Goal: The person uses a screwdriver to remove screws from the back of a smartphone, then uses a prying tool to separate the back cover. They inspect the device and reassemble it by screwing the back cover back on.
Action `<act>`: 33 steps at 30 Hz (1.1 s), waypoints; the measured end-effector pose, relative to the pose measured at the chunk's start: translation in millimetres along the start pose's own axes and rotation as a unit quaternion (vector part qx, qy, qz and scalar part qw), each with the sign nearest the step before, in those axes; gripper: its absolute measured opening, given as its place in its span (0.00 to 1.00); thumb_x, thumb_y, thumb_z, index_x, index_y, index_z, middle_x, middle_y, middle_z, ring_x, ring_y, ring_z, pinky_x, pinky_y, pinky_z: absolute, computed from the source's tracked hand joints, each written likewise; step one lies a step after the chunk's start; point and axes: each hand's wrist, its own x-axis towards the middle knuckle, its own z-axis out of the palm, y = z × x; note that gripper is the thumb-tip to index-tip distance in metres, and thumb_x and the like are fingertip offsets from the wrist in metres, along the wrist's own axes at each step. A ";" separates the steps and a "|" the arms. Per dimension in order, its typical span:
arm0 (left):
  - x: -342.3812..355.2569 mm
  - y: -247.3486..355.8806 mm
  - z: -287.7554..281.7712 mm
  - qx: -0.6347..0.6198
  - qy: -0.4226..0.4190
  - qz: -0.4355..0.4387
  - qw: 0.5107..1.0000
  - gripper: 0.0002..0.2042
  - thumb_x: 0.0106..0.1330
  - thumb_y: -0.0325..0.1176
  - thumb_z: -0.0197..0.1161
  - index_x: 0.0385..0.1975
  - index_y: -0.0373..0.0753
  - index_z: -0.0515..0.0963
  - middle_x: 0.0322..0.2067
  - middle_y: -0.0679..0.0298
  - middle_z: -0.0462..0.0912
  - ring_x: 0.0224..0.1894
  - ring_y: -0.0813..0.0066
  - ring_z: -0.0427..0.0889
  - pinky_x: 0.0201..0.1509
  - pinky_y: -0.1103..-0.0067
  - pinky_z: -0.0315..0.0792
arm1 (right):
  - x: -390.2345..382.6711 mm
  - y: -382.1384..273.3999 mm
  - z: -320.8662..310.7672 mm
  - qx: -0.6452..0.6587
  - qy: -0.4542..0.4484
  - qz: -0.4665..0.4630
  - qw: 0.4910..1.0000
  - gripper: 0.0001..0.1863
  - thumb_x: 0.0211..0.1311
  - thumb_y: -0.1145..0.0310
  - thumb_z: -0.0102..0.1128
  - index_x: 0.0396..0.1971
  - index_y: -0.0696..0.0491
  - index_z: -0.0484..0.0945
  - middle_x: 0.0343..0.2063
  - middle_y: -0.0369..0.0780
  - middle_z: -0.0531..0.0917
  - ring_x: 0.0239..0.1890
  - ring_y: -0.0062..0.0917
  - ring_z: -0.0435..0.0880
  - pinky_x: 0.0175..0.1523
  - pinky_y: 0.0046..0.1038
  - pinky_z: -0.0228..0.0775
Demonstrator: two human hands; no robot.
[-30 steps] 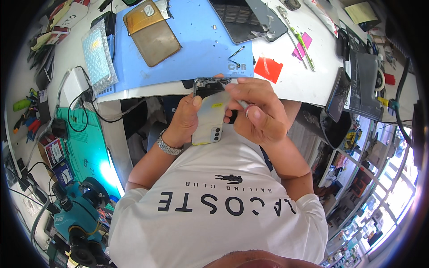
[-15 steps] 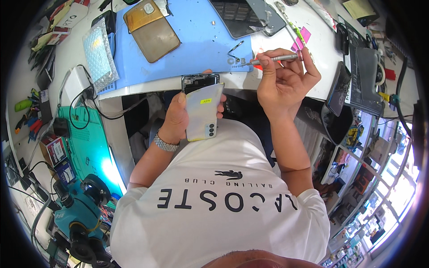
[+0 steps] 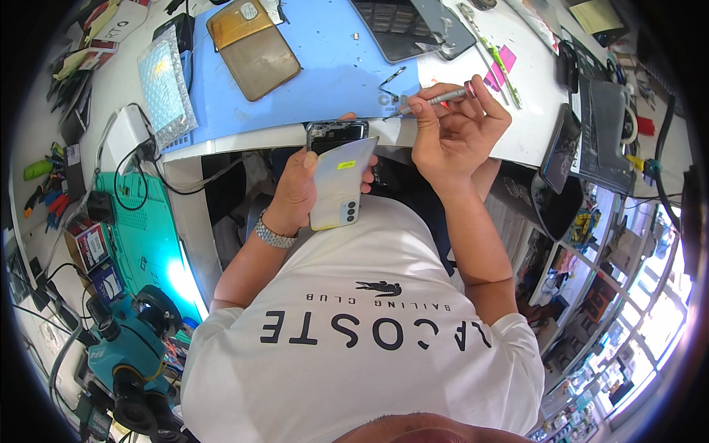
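My left hand (image 3: 299,192) grips a phone (image 3: 337,134) below the desk's front edge, its upper inside exposed, with a pale back panel (image 3: 336,193) lying askew over it, bearing a small yellow label and three camera lenses. My fingertips curl round both sides. My right hand (image 3: 461,133), palm up and to the right of the phone, holds a silver screwdriver (image 3: 436,99) with a red cap, its tip pointing left over the blue mat (image 3: 321,74). Whether the tip touches anything I cannot tell.
On the desk lie a brown phone case (image 3: 252,55), bubble wrap (image 3: 164,88), a dark tablet (image 3: 388,26), tweezers (image 3: 508,77) and a pink card (image 3: 500,60). A white adapter (image 3: 127,140) with cables sits left. A teal microscope (image 3: 125,351) stands lower left, dark devices (image 3: 557,155) right.
My right hand has left the phone, risen rightward with the screwdriver turned level, then shifted slightly back left. The phone tilted and moved a little left, then slightly back right in my left hand.
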 end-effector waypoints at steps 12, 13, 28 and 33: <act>0.2 1.7 3.0 0.012 -0.008 0.006 1.000 0.52 0.57 0.67 0.70 0.75 0.41 0.60 0.53 0.47 0.82 0.47 0.60 0.86 0.54 0.64 0.83 | 4.6 -14.6 6.4 0.144 0.049 0.124 0.981 0.36 0.68 0.87 0.59 0.67 0.58 0.47 0.43 0.53 0.81 0.40 0.30 0.87 0.47 0.26 0.84; -1.2 2.8 4.8 0.010 0.000 -0.004 1.000 0.52 0.57 0.67 0.71 0.76 0.41 0.60 0.53 0.47 0.82 0.47 0.59 0.86 0.54 0.64 0.83 | 3.7 -15.2 6.2 0.146 0.047 0.133 0.979 0.36 0.68 0.86 0.59 0.67 0.57 0.47 0.43 0.53 0.81 0.40 0.30 0.87 0.48 0.26 0.84; -1.2 -1.3 -5.2 0.017 -0.044 0.026 0.999 0.55 0.55 0.66 0.74 0.76 0.38 0.58 0.54 0.46 0.82 0.50 0.59 0.86 0.56 0.63 0.82 | -4.1 -10.0 7.7 0.194 0.047 0.169 0.965 0.35 0.68 0.85 0.60 0.67 0.57 0.49 0.42 0.52 0.81 0.40 0.30 0.88 0.46 0.27 0.84; -0.7 0.7 -3.0 0.026 -0.023 0.011 0.999 0.51 0.58 0.65 0.71 0.75 0.38 0.59 0.53 0.47 0.82 0.49 0.60 0.86 0.55 0.64 0.83 | -6.1 -10.5 6.4 0.191 0.039 0.168 0.966 0.36 0.67 0.86 0.61 0.67 0.57 0.49 0.41 0.52 0.82 0.39 0.31 0.88 0.47 0.27 0.84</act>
